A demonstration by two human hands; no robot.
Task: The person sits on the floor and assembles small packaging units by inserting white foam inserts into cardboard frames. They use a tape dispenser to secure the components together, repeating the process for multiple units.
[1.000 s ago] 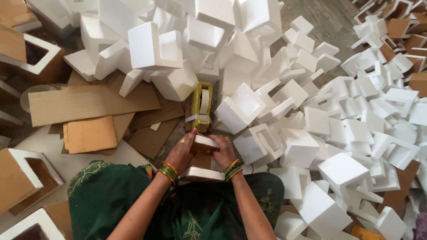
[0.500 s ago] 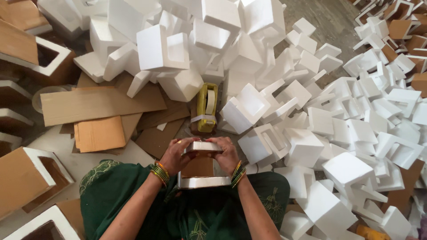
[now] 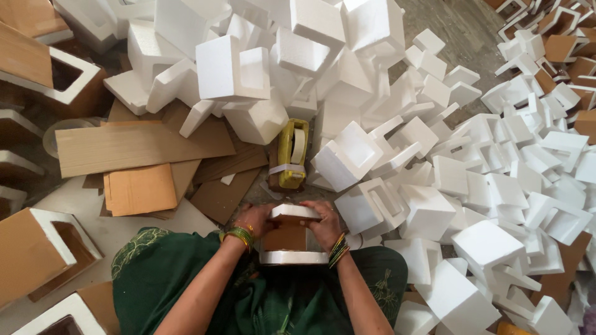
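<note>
Left hand (image 3: 256, 218) and right hand (image 3: 324, 222) both clamped on the foam-capped cardboard piece (image 3: 290, 236), one per side, over the lap. Yellow tape dispenser (image 3: 292, 153) sits just beyond on the floor, against the foam block pile (image 3: 434, 186).

the foam blocks (image 3: 428, 211) heaped over the floor (image 3: 462, 28) are plain white; the floor itself is mottled grey. the cardboard sheets (image 3: 139, 146) are tan and brown. the tape dispenser (image 3: 292, 152) is yellow with a pale roll. the small box (image 3: 288, 239) is brown with white foam ends. the dress (image 3: 167, 273) is dark green with a lighter green leaf pattern, and the bangles (image 3: 239, 234) are green and gold.
</note>
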